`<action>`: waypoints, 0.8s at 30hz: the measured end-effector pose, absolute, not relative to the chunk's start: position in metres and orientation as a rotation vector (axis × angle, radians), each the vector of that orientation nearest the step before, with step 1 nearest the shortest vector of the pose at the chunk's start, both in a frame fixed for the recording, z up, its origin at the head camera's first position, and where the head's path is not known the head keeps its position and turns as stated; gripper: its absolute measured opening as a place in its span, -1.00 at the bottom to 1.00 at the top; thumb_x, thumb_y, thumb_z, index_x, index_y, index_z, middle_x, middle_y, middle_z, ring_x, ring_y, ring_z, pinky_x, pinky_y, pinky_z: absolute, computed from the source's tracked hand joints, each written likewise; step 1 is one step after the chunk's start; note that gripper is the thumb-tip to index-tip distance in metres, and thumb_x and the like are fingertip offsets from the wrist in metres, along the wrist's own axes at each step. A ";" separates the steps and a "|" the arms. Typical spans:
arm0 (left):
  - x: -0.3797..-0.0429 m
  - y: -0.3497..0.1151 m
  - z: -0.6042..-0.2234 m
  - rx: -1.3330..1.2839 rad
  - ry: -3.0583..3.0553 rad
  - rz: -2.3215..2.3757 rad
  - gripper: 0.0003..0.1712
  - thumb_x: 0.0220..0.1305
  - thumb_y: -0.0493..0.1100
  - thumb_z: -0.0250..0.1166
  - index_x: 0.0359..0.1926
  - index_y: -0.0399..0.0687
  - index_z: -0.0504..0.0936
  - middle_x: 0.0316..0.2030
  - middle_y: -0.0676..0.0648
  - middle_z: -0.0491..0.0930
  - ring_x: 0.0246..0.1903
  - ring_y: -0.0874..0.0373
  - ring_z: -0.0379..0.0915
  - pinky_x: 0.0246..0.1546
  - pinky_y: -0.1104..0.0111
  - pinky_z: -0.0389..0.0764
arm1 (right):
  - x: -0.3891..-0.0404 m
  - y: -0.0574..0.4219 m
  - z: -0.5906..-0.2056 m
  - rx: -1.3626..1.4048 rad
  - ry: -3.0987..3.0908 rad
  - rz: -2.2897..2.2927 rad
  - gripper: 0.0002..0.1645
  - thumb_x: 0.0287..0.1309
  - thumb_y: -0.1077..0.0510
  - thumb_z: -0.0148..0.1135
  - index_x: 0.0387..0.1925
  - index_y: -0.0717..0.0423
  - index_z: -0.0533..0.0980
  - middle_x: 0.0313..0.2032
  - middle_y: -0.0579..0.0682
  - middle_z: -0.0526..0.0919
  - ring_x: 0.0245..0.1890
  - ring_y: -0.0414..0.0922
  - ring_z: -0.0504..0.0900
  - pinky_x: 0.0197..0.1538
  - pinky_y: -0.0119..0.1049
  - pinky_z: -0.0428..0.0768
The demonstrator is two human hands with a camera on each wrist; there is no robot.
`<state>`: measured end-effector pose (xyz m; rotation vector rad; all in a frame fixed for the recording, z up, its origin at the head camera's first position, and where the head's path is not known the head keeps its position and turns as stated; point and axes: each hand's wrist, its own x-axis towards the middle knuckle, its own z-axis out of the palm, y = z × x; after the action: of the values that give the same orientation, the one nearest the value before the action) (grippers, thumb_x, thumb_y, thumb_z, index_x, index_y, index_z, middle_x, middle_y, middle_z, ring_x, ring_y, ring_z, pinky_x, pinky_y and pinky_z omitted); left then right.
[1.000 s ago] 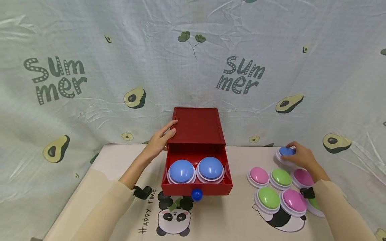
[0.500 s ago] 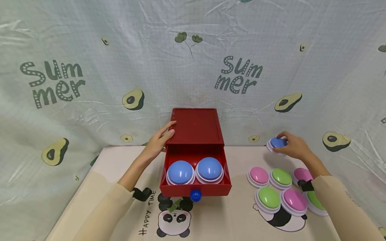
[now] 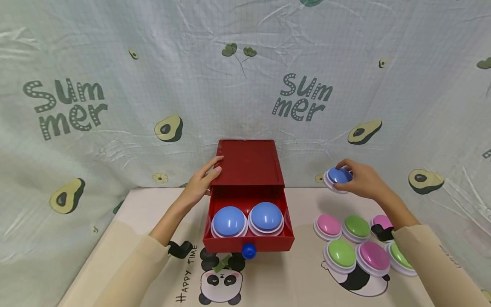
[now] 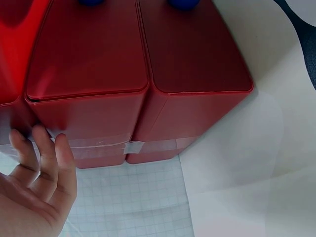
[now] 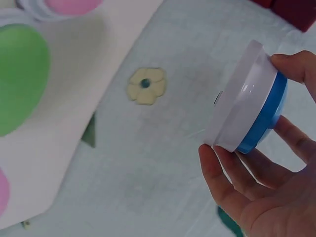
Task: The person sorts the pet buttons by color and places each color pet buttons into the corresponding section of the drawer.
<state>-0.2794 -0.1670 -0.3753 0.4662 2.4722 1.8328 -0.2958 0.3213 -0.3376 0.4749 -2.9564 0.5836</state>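
My right hand (image 3: 363,181) grips a blue push button (image 3: 339,175) by its edge, raised above the table at the back right. In the right wrist view the button's white base (image 5: 241,98) is tilted on its side, with thumb and fingers around it. My left hand (image 3: 197,184) rests against the left side of a red drawer cabinet (image 3: 249,162), fingers fairly straight. The cabinet's top drawer (image 3: 226,244) stands pulled out, its blue knob (image 3: 249,251) in front. Inside it sit two blue push buttons (image 3: 229,221) side by side.
Several pink and green push buttons (image 3: 341,252) lie in two rows on the table (image 3: 295,281) at the right. A printed cloth (image 3: 215,98) hangs behind the cabinet. The left wrist view shows closed lower drawers (image 4: 89,64) with blue knobs.
My right hand has lifted the blue push button from behind the other buttons and brought it up and to the left. My left hand has stayed at the cabinet.
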 end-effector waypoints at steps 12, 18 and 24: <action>-0.277 -0.168 -0.375 0.445 2.488 1.831 -0.36 0.57 0.12 0.03 0.59 0.32 0.23 0.21 -0.40 0.57 -0.12 -0.02 0.70 -0.25 0.20 0.78 | -0.276 0.277 -0.305 0.705 -2.870 0.585 -0.36 0.08 -0.06 0.54 0.15 0.04 0.52 0.07 0.24 0.70 0.03 0.19 0.66 -0.01 0.12 0.72; -0.278 -0.166 -0.375 0.452 2.492 1.823 -0.35 0.56 0.13 0.05 0.59 0.34 0.23 0.22 -0.39 0.57 -0.08 -0.05 0.70 -0.20 0.09 0.78 | -0.267 0.263 -0.295 0.787 -2.839 0.561 -0.39 0.06 -0.05 0.56 0.12 -0.02 0.54 0.03 0.15 0.72 0.00 0.12 0.67 -0.03 0.07 0.73; -0.278 -0.167 -0.374 0.450 2.481 1.829 -0.36 0.56 0.12 0.04 0.59 0.35 0.23 0.22 -0.39 0.57 -0.08 -0.05 0.69 -0.18 0.05 0.78 | -0.261 0.247 -0.284 0.828 -2.838 0.548 -0.35 0.05 -0.04 0.56 0.15 -0.04 0.52 0.06 0.12 0.70 0.03 0.11 0.66 -0.01 0.08 0.74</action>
<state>-0.2778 -0.1673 -0.3737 0.4499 2.4809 1.8293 -0.2610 0.2471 -0.2843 0.8284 -2.8381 0.5477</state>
